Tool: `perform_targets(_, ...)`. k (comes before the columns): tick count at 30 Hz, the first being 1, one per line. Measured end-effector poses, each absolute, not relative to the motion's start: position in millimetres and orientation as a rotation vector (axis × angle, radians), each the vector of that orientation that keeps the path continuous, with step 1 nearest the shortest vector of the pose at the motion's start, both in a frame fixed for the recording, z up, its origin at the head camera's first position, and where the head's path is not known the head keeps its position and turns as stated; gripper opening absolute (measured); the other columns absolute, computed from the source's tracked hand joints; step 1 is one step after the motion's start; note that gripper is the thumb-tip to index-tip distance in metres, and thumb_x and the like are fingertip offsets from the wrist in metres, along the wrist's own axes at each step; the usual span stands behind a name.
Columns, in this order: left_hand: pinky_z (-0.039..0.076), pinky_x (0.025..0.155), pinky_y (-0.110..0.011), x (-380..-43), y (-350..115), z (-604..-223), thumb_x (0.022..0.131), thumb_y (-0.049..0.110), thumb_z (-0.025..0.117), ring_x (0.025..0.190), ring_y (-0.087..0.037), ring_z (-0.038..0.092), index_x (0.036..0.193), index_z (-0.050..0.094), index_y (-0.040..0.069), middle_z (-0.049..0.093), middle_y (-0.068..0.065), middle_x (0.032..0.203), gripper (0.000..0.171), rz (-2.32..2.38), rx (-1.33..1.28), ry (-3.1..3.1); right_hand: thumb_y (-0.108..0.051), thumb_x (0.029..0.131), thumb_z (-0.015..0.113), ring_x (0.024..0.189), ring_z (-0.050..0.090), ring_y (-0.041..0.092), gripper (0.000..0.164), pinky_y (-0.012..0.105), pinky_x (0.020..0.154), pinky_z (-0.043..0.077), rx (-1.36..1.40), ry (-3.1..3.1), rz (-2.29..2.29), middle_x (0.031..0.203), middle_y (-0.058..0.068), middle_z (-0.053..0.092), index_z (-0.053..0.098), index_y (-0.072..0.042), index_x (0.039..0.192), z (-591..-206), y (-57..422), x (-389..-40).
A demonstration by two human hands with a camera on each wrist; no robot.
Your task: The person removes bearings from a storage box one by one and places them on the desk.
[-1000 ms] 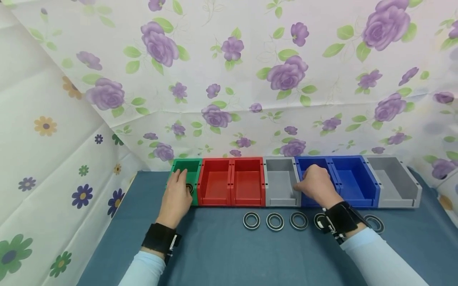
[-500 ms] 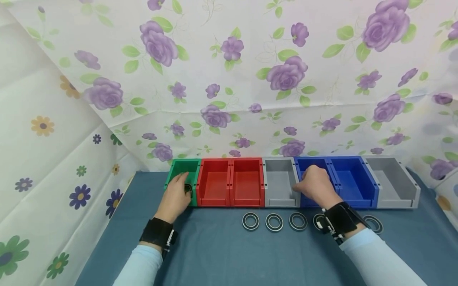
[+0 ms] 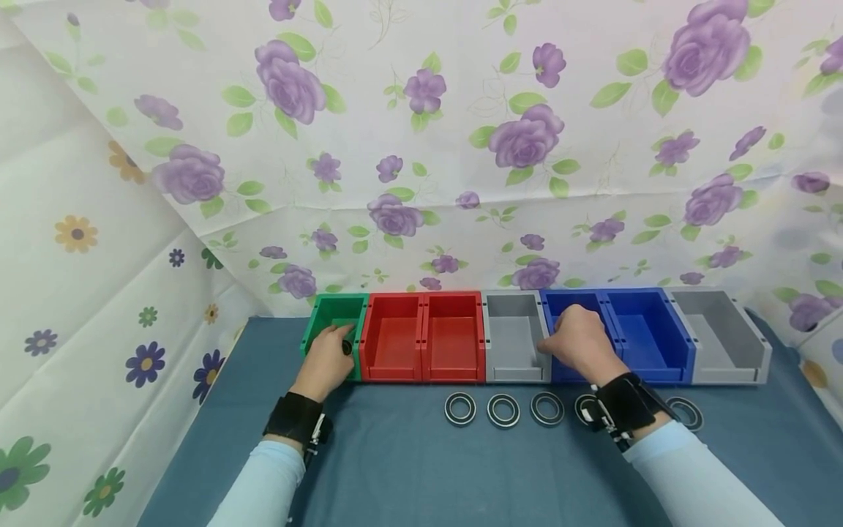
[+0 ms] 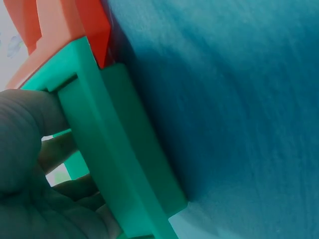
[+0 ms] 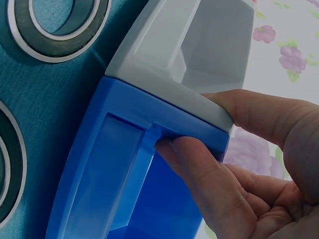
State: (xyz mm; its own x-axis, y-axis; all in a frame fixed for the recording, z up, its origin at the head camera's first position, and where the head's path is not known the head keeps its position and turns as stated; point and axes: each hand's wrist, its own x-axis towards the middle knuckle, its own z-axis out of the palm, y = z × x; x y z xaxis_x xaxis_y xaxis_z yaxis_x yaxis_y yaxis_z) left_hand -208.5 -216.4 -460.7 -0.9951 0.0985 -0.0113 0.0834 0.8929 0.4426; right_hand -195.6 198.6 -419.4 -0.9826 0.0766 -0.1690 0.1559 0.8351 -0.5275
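Observation:
My left hand (image 3: 324, 364) reaches over the front of the green bin (image 3: 337, 301) at the left end of the row. Its thumb and curled index finger pinch a small dark ball bearing (image 3: 347, 347), which the left wrist view hides. In that view the other fingers (image 4: 75, 188) are down inside the bin. My right hand (image 3: 582, 339) pinches the adjoining side walls of the grey bin (image 5: 164, 47) and the blue bin (image 5: 97, 174). Its thumb lies on the grey side, and a bent finger reaches into the blue bin.
Two red bins (image 3: 454, 375) stand between the green and grey ones. Farther right are a second blue bin (image 3: 648, 329) and another grey bin (image 3: 737, 375). Several larger ball bearings (image 3: 460, 421) lie in a line on the blue cloth (image 3: 408, 468). A flowered sheet (image 3: 395, 146) hangs behind.
The fingers of my left hand, earlier stretched out over the green bin, have lowered and curled in around the small bearing. My right hand keeps its grip on the bin walls.

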Motion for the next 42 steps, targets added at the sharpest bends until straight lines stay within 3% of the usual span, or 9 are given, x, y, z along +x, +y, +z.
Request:
perform_targets(7, 0.042, 0.067, -0.035, -211.9, -218.3, -463.6, 0.079, -0.003, 0.05, 0.125, -0.038, 0.036, 0.133, 0.049, 0.005, 0.041, -0.025, 0.135, 0.055, 0.691, 0.135, 3.016, -0.026, 0.07, 0.077, 0.041, 0.033, 0.014, 0.044, 0.027, 0.04, 0.027, 0.173, 2.882, -0.856, 0.05, -0.004, 0.027, 0.041, -0.012, 0.051, -419.4, 198.5, -194.2)
perform_targets(11, 0.038, 0.058, -0.032, -214.4, -218.0, -465.0, 0.076, -0.005, 0.05, 0.102, -0.029, 0.049, 0.133, 0.049, 0.005, 0.049, -0.019, 0.128, 0.058, 0.731, 0.115, 2.997, -0.027, 0.07, 0.077, 0.041, 0.034, 0.014, 0.044, 0.027, 0.04, 0.028, 0.184, 2.878, -0.854, 0.05, -0.004, 0.027, 0.041, -0.012, 0.051, -419.0, 197.9, -194.2)
perform_targets(13, 0.036, 0.053, -0.031, -215.3, -217.2, -464.6, 0.075, -0.006, 0.05, 0.085, -0.025, 0.049, 0.133, 0.049, 0.006, 0.054, -0.015, 0.118, 0.059, 0.761, 0.094, 2.979, -0.027, 0.071, 0.077, 0.041, 0.035, 0.014, 0.044, 0.027, 0.04, 0.028, 0.191, 2.878, -0.849, 0.05, -0.004, 0.027, 0.041, -0.012, 0.051, -418.6, 197.7, -194.4)
perform_targets(16, 0.036, 0.054, -0.03, -215.5, -216.1, -463.1, 0.075, -0.005, 0.052, 0.077, -0.022, 0.047, 0.132, 0.05, 0.005, 0.057, -0.013, 0.116, 0.058, 0.767, 0.07, 2.975, -0.027, 0.071, 0.077, 0.042, 0.034, 0.014, 0.044, 0.027, 0.04, 0.028, 0.198, 2.876, -0.843, 0.05, -0.004, 0.026, 0.041, -0.012, 0.051, -418.0, 197.7, -194.6)
perform_targets(25, 0.042, 0.067, -0.033, -214.6, -215.2, -462.1, 0.078, -0.001, 0.054, 0.095, -0.022, 0.053, 0.124, 0.056, 0.003, 0.058, -0.014, 0.118, 0.046, 0.727, 0.051, 2.989, -0.026, 0.071, 0.077, 0.042, 0.033, 0.013, 0.044, 0.026, 0.04, 0.027, 0.184, 2.876, -0.844, 0.051, -0.004, 0.026, 0.04, -0.012, 0.051, -417.2, 198.3, -194.6)
perform_targets(36, 0.045, 0.068, -0.033, -209.5, -214.5, -465.4, 0.082, 0.001, 0.057, 0.089, -0.021, 0.055, 0.12, 0.057, 0.001, 0.06, -0.012, 0.108, 0.038, 0.719, 0.113, 3.06, -0.026, 0.071, 0.076, 0.041, 0.033, 0.013, 0.043, 0.026, 0.04, 0.027, 0.193, 2.871, -0.849, 0.05, -0.004, 0.026, 0.04, -0.012, 0.051, -419.0, 197.8, -194.4)
perform_targets(42, 0.047, 0.077, -0.039, -205.5, -214.9, -468.0, 0.083, 0.005, 0.06, 0.098, -0.026, 0.053, 0.124, 0.054, 0.001, 0.056, -0.015, 0.11, 0.041, 0.716, 0.137, 3.14, -0.026, 0.071, 0.077, 0.041, 0.034, 0.014, 0.043, 0.027, 0.039, 0.027, 0.182, 2.875, -0.856, 0.05, -0.004, 0.027, 0.041, -0.012, 0.051, -419.2, 198.4, -194.6)
